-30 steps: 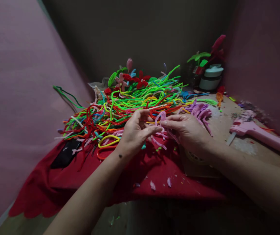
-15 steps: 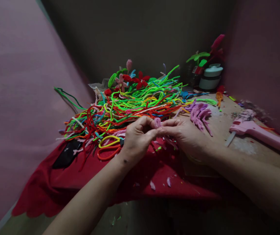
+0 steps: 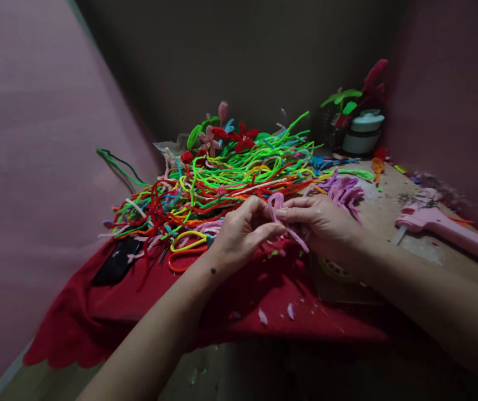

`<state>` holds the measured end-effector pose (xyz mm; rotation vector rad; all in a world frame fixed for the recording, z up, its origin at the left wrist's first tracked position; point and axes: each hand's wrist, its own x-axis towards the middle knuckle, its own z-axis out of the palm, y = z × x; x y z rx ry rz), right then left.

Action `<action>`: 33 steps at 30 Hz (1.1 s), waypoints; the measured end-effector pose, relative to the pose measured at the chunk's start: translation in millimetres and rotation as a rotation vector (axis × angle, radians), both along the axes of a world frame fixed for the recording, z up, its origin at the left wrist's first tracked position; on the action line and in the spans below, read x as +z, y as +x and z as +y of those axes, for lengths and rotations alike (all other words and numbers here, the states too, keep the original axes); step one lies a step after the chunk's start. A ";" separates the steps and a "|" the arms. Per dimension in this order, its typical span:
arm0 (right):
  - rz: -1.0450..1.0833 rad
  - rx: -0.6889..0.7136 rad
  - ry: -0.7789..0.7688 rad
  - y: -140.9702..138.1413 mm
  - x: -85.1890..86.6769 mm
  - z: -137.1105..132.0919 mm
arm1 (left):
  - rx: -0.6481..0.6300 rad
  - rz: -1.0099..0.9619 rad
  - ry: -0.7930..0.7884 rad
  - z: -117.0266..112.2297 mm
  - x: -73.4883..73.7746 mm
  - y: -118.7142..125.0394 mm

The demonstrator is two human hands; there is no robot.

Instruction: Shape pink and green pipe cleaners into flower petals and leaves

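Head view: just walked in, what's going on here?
A person's right hand pinches a looped pink strand, with the left hand up against it, its exact grip unclear. Both are above a red cloth, in front of a pile of coloured strands. Scissors lie to the left; a pink tool lies to the right.

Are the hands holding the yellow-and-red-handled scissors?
No: the scissors lie on the red cloth, and the left hand and right hand hold a looped pink strip.
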<state>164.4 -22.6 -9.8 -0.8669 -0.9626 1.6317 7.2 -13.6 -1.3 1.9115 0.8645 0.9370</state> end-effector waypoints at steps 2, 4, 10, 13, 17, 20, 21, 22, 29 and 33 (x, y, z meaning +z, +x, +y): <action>0.066 -0.019 -0.007 0.3 2.5 0.9 | -0.007 -0.003 -0.026 0.0 -1.8 0.0; 0.117 -0.028 -0.019 0.7 3.9 2.1 | -0.001 0.064 -0.045 -0.7 -2.8 -0.1; 0.145 -0.050 -0.043 1.3 4.5 3.7 | -0.050 0.105 -0.175 -3.7 1.9 0.0; 0.144 -0.056 -0.057 0.4 6.4 2.8 | -0.066 0.061 -0.286 -4.4 9.3 0.7; 0.127 -0.046 -0.053 -1.2 8.8 1.1 | -0.061 0.025 -0.434 -4.4 16.8 0.2; 0.078 -0.063 0.001 -2.0 7.2 0.6 | -0.092 -0.061 -0.500 -3.3 16.1 -1.6; 0.065 -0.072 0.011 -2.1 6.0 0.7 | -0.095 -0.096 -0.511 -2.9 15.0 -1.9; 0.052 -0.079 0.014 -2.2 4.6 0.9 | -0.091 -0.127 -0.515 -2.6 13.7 -2.0; -0.031 -0.074 0.077 -0.5 -5.1 4.0 | -0.040 -0.184 -0.445 -2.2 8.4 2.9; -0.131 -0.141 0.105 0.8 -8.3 4.0 | -0.028 -0.164 -0.405 -2.4 7.0 5.8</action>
